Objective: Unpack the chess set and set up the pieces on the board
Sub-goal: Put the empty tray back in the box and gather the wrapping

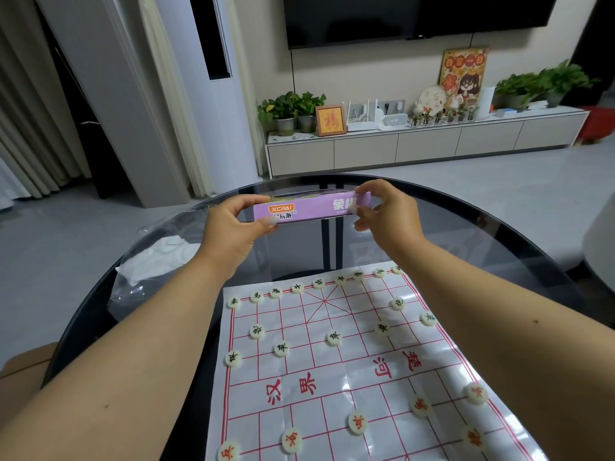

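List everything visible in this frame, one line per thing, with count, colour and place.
chess box: one, purple, held above the table's far side
board sheet: one, white with red lines, on the table near the person
black-marked pieces: about sixteen, cream, far half of the sheet
red-marked pieces: at least seven in view, cream, near half
plastic bag: one, clear, table's left
table: one, dark glass, round
TV: one, black, on the wall
potted plants: several, green, on the white cabinet
left hand: holds the box's left end
right hand: fingers pinch its right end
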A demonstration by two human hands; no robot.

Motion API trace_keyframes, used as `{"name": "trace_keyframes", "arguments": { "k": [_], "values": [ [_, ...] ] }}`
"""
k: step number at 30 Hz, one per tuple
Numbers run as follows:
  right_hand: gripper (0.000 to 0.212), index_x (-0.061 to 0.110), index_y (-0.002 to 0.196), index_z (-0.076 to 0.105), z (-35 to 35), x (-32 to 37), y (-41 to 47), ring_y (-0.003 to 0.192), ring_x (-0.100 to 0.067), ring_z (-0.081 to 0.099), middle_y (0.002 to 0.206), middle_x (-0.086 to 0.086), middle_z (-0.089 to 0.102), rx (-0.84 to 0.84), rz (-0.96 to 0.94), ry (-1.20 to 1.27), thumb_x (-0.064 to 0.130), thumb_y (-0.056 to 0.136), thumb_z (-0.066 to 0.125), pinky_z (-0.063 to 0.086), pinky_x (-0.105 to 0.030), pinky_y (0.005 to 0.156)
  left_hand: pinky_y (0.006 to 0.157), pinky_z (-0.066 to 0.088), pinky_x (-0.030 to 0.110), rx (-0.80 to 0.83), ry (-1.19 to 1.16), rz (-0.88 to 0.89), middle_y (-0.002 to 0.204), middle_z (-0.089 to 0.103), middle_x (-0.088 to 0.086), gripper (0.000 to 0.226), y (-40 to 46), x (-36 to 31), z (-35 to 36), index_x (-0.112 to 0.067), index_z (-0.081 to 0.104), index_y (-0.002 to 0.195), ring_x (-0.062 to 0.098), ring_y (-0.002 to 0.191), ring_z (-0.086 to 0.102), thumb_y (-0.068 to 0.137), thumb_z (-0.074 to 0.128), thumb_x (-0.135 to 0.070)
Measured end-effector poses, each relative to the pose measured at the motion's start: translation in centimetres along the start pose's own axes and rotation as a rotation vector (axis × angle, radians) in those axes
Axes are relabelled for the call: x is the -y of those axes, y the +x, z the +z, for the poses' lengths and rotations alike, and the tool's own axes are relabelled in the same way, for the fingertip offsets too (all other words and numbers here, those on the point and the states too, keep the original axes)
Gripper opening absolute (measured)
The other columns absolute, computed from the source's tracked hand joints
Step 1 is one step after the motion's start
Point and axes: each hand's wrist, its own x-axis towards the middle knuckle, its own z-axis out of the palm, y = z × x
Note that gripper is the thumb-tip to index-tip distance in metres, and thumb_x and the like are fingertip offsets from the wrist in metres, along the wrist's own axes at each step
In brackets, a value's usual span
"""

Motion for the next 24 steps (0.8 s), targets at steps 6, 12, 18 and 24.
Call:
{"name": "trace_keyframes", "arguments": {
  "k": [6, 12, 18, 24],
  "values": [
    [0.022, 0.023, 0.105, 0.06, -0.4, 0.1, 0.0, 0.062, -0.013, 0.07, 0.107, 0.0, 0.064, -0.049, 0.045, 0.149, 0.018, 0.086, 0.069, 0.059, -0.026, 0.064, 0.072, 0.058, 0.022, 0.002, -0.068, -0.045, 0.114, 0.066, 0.003, 0.022, -0.1, -0.3, 0.1, -0.014, 0.067, 0.108, 0.009, 0.09, 0.071, 0.089, 0.063, -0.003],
    [0.046, 0.022, 0.13, 0.048, -0.4, -0.2, 0.0, 0.082, -0.017, 0.069, 0.113, -0.002, 0.058, 0.046, 0.059, 0.254, 0.024, 0.088, 0.066, 0.06, -0.031, 0.066, 0.082, 0.058, 0.029, 0.048, -0.173, -0.076, 0.116, 0.065, 0.007, 0.029, -0.1, -0.8, 0.3, -0.01, 0.061, 0.119, 0.016, 0.097, 0.07, 0.091, 0.06, -0.001],
    [0.031, 0.02, 0.111, 0.059, 0.1, 0.0, 0.0, 0.071, -0.017, 0.071, 0.106, -0.001, 0.062, -0.009, 0.099, 0.227, 0.022, 0.083, 0.072, 0.058, -0.041, 0.077, 0.071, 0.058, 0.02, -0.02, -0.04, -0.021, 0.109, 0.064, -0.002, 0.024, -0.3, -0.8, 0.9, -0.011, 0.063, 0.109, 0.009, 0.088, 0.07, 0.088, 0.063, 0.001],
    [0.028, 0.019, 0.102, 0.063, 0.3, 0.4, -0.1, 0.064, -0.018, 0.072, 0.094, 0.002, 0.065, -0.059, 0.111, 0.231, 0.02, 0.078, 0.077, 0.059, -0.042, 0.074, 0.065, 0.055, 0.016, -0.053, 0.032, -0.023, 0.104, 0.061, -0.012, 0.022, -0.1, -0.6, 0.9, -0.015, 0.063, 0.106, 0.008, 0.086, 0.069, 0.089, 0.064, -0.001]
  ]
}}
